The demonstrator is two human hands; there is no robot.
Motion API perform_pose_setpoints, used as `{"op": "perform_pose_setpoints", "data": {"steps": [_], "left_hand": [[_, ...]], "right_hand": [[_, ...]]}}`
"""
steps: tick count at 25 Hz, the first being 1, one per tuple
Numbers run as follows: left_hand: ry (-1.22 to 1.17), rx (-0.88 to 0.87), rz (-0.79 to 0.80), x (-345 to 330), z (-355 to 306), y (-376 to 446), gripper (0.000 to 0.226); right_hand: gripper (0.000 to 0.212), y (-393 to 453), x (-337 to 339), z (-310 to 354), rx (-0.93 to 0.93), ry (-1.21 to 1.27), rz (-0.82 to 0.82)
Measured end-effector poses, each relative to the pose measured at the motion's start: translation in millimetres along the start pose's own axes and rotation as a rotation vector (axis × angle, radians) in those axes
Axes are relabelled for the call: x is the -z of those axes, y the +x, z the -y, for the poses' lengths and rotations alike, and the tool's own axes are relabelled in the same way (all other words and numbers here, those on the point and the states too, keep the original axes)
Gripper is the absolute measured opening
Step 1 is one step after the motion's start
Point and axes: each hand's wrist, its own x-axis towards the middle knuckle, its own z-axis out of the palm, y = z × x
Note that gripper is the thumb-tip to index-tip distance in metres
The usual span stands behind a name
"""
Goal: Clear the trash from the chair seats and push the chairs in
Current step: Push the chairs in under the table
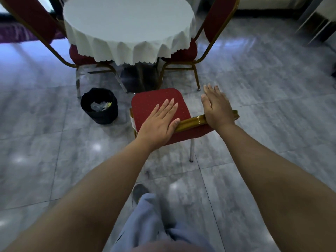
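Note:
A red chair (154, 99) with a gold frame stands pulled out in front of me, its seat bare of trash. My left hand (160, 122) hovers flat over the backrest's left end, fingers straight, thumb by the gold top rail (190, 122). My right hand (216, 108) is spread over the rail's right end, fingers apart, gripping nothing. A scrap of white material (133, 122) shows at the chair's left edge. The round table (127, 24) with a white cloth stands beyond the chair.
A black bin (99, 106) holding crumpled plastic and paper stands on the floor to the chair's left. Two more red chairs, left chair (36, 22) and right chair (214, 20), are tucked at the table's sides. My leg and shoe (139, 191) are below.

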Motion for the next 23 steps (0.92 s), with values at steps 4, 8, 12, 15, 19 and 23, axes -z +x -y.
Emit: {"op": "perform_pose_setpoints", "data": {"steps": [4,8,12,15,19,23], "left_hand": [[-0.041,0.071,0.014,6,27,25,0.067],[-0.074,0.132,0.037,13,59,57,0.065],[-0.078,0.179,0.038,25,98,96,0.067],[-0.097,0.180,0.054,32,126,119,0.066],[-0.091,0.181,0.051,39,162,152,0.065],[-0.097,0.186,0.048,44,187,182,0.065]], "right_hand": [[0.057,34,-10,11,-0.017,0.077,0.009],[0.058,77,-19,25,0.003,0.065,0.020],[0.063,128,-33,46,0.001,0.084,-0.009],[0.056,160,-45,58,-0.001,0.085,-0.044],[0.055,205,-60,71,-0.004,0.088,-0.061],[0.059,246,-67,79,0.013,0.076,-0.043]]}}
